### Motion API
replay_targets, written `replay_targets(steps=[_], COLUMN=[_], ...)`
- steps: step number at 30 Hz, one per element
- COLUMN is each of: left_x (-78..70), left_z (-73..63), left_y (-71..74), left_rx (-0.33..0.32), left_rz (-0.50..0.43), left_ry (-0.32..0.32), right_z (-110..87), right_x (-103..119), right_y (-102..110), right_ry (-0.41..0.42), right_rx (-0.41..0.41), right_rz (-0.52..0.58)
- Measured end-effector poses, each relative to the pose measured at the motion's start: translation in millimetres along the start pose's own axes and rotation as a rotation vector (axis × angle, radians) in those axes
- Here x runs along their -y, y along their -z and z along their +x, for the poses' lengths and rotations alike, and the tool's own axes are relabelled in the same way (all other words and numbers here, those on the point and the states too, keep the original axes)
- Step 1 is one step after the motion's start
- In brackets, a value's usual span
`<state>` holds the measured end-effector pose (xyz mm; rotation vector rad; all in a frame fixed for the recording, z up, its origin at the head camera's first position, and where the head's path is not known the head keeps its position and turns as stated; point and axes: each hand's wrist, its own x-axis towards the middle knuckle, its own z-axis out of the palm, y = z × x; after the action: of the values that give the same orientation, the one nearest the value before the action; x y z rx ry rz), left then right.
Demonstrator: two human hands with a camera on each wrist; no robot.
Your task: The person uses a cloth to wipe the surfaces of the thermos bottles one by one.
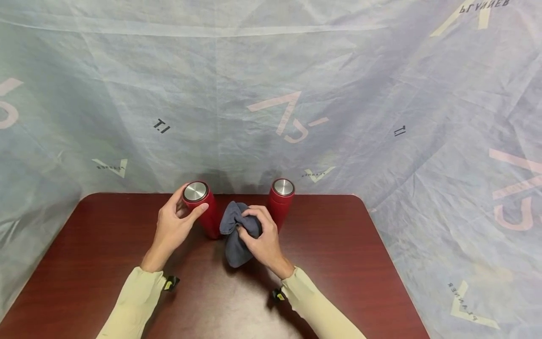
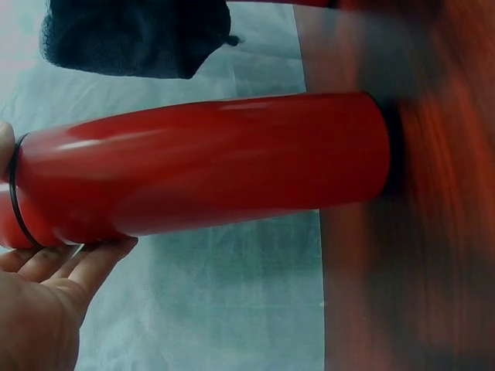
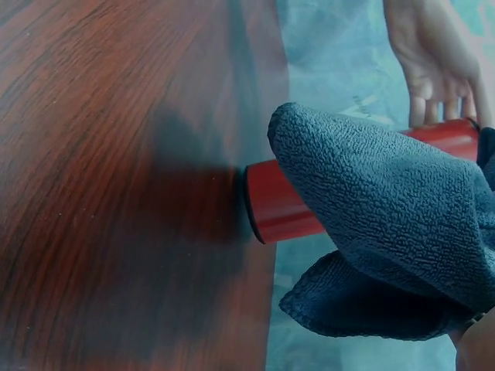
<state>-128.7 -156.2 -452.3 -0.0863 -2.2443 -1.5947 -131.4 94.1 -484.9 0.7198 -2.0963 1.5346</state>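
Observation:
Around the upper part of a red thermos flask (image 1: 210,218) with a steel-topped lid (image 1: 195,191), my left hand (image 1: 170,227) has its thumb on one side and fingers on the other. The left wrist view shows the flask (image 2: 232,166) lengthwise, its base at the wooden table. My right hand (image 1: 266,241) grips a bunched dark grey-blue cloth (image 1: 238,249) just right of that flask. In the right wrist view the terry cloth (image 3: 402,209) hides the middle of the flask (image 3: 280,202). A second red flask (image 1: 281,207) stands behind the right hand, partly hidden by it.
The reddish-brown wooden table (image 1: 330,249) has rounded far corners. A grey printed fabric sheet (image 1: 211,103) hangs behind it and along both sides, close to the far edge. Small dark wrist devices (image 1: 171,283) sit at both pale sleeves (image 1: 135,296).

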Motion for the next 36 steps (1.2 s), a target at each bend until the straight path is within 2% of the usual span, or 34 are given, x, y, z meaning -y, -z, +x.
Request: replay_targets(steps=[7, 17, 27, 36], left_x=[-3.1, -9.5, -15.7, -17.8], left_z=[-13.8, -27.0, -31.2, -31.7], left_y=[1.3, 3.2, 1.4, -0.2], left_rx=[-0.023, -0.057, -0.036, -0.013], left_rz=[-0.045, -0.071, -0.101, -0.110], left_ry=[-0.005, -0.029, -0.075, -0.106], right_z=[4.9, 14.2, 29.2, 31.5], right_x=[7, 21, 33, 31], right_y=[1, -5, -16, -21], right_ry=[-0.006, 0.001, 0.063, 0.094], right_rx=[0.001, -0.004, 0.029, 0.058], right_rz=[0.013, 0.048, 0.085, 0.085])
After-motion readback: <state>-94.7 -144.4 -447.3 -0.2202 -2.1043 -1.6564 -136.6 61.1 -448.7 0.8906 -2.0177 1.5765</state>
